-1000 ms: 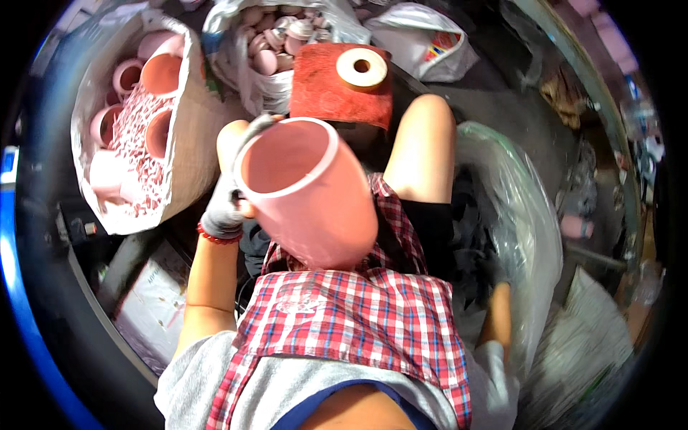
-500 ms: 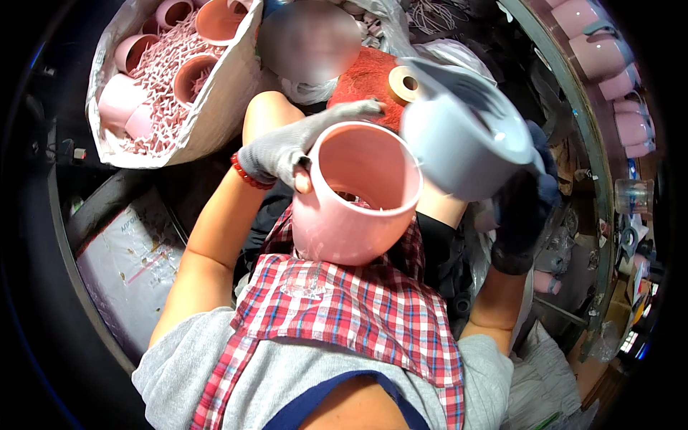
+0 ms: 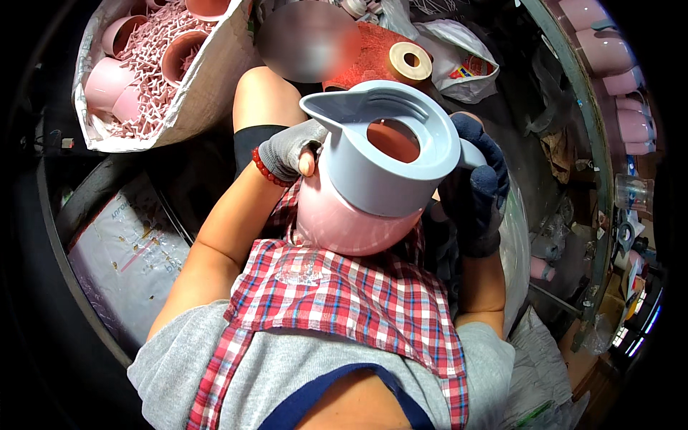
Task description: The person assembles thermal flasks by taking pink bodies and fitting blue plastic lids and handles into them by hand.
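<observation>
A pink rounded jug body (image 3: 358,231) rests against my lap on the checked apron. On its rim sits a grey-blue jug top (image 3: 390,185) with a spout pointing left, a side handle and a round opening through which the pink inside shows. My left hand (image 3: 295,149), in a grey glove with bare fingertips, grips the left side of the jug body near the rim. My right hand (image 3: 479,186), in a dark blue glove, is closed round the handle of the jug top. The fingers behind the jug are hidden.
A white sack (image 3: 208,93) at upper left holds pink jug bodies and many small pink pieces. A roll of tape (image 3: 411,63) lies on a red surface ahead, beside a white plastic bag (image 3: 459,61). Along the right, several pink jugs (image 3: 605,51) stand beyond a metal rail (image 3: 573,86).
My right hand has brought the jug top left and down onto the pink body's rim. My left hand has drawn its fingers in, still holding the body.
</observation>
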Motion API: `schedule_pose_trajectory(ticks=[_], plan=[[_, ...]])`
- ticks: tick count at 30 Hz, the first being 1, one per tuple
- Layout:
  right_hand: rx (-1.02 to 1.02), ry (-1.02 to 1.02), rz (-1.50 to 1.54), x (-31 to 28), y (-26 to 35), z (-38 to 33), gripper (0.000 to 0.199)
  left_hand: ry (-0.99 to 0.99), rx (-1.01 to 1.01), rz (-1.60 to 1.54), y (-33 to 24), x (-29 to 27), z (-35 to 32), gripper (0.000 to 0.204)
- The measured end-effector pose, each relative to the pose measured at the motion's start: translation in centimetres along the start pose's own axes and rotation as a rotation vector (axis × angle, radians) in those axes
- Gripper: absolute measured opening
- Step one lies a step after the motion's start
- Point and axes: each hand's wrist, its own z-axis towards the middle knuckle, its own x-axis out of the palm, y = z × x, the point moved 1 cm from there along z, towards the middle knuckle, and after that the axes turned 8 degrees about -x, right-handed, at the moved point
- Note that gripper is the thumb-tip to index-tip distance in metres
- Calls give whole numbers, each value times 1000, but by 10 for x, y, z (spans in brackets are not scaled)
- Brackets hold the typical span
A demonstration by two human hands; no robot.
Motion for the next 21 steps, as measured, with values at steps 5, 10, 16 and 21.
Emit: schedule_pose_trajectory(ticks=[5, 10, 16, 21], plan=[[19, -8, 124, -5, -15, -5, 57, -88, -73, -77, 14, -1, -5, 105], [17, -34, 49, -4, -22, -8, 53, -173, -117, 58, -22, 21, -5, 108], [145, -43, -94, -1, -16, -5, 51, -274, 106, 451, -63, 51, 21, 112], [-23, 46, -226, 2, -27, -6, 50, -435, -113, 385, -60, 66, 14, 116]])
